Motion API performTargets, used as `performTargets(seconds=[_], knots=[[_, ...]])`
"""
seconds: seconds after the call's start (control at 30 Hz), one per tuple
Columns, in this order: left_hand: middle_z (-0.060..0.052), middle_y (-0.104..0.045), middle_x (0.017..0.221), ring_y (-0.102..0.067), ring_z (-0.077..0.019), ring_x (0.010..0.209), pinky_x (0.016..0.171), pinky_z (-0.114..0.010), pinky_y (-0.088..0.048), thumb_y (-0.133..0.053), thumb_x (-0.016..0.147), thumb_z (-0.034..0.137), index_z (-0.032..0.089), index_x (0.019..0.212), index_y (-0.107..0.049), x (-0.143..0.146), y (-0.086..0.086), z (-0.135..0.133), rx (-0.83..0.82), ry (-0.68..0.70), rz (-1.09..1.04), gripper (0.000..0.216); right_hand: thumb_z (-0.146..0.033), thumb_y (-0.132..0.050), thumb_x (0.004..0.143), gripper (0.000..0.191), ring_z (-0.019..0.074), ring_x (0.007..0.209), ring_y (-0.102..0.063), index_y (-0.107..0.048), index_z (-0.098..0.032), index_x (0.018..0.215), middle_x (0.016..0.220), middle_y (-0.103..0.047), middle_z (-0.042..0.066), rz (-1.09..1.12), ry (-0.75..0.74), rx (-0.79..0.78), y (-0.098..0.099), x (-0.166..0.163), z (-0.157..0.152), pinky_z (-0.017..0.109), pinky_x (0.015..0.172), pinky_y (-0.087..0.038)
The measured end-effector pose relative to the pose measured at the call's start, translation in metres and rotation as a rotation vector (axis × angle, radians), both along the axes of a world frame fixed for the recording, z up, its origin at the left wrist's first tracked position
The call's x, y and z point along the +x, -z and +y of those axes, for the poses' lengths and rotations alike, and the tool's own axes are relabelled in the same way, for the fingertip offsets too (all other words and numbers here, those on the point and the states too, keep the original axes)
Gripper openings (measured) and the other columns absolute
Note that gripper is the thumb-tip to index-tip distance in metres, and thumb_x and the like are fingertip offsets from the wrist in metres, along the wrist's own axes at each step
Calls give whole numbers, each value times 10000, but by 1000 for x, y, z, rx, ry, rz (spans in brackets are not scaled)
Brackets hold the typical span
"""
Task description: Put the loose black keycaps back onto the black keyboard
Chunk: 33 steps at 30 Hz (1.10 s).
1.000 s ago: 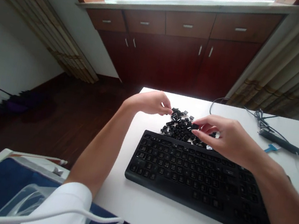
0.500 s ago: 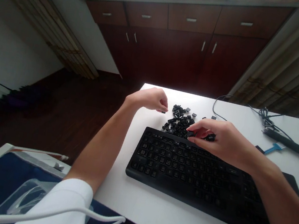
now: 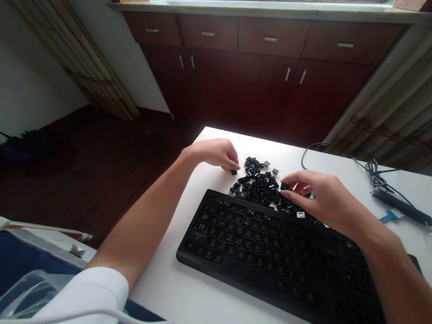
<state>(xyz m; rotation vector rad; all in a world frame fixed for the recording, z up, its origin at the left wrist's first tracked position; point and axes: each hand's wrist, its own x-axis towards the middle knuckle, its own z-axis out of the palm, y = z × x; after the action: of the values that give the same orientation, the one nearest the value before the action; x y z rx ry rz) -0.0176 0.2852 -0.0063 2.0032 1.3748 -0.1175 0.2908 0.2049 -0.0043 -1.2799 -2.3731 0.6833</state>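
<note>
A black keyboard [image 3: 267, 251] lies on the white table [image 3: 217, 314] in front of me. Behind it sits a pile of loose black keycaps [image 3: 259, 185]. My left hand [image 3: 215, 154] rests at the pile's left edge, fingers curled, with one keycap [image 3: 234, 172] at its fingertips. My right hand [image 3: 322, 199] hovers over the pile's right side, fingers bent down among the keycaps; whether it holds one is hidden.
At the table's back right lie a black cable [image 3: 376, 178], a dark pen-like tool [image 3: 402, 206] and a small blue brush [image 3: 389, 215]. Dark wooden cabinets [image 3: 261, 77] stand beyond the table. A blue bag with clear plastic [image 3: 7, 277] sits at lower left.
My left hand moved slightly back toward the pile's left edge and lowered its keycap to the table. My right hand shifted a little right over the pile.
</note>
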Motion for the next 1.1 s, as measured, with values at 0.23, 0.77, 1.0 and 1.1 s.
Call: performTargets(seconds=[0.23,0.77,1.0,1.1], knots=[[-66,-782,963,-719,-212,902,738,-266,-495,-668,783,638,205,1013,-764,-2,-1,0,-56,-42,-16,499,-364,-627,871,248,183,747,-682,-741,-223,1040,894,-727,40,-70,48,14,11,13,11,324,724,-540],[-31,-758,1060,-680,-212,910,701,-255,-466,-766,687,434,264,1042,-750,-1,-3,-1,12,121,57,394,-452,-586,879,336,209,763,-678,-758,-227,1058,924,-732,60,-179,86,23,12,27,21,339,700,-518],[-36,-754,1073,-673,-209,922,707,-254,-470,-766,689,454,238,1001,-750,2,-12,-8,83,91,80,380,-448,-517,928,377,233,786,-660,-772,-210,1071,1024,-730,88,-327,102,151,33,36,30,365,702,-483],[-40,-757,1063,-671,-214,926,717,-262,-466,-781,679,457,235,988,-759,3,-16,-12,77,87,83,381,-438,-515,933,368,239,779,-650,-774,-215,1067,1047,-729,96,-360,124,167,40,38,32,375,687,-473]])
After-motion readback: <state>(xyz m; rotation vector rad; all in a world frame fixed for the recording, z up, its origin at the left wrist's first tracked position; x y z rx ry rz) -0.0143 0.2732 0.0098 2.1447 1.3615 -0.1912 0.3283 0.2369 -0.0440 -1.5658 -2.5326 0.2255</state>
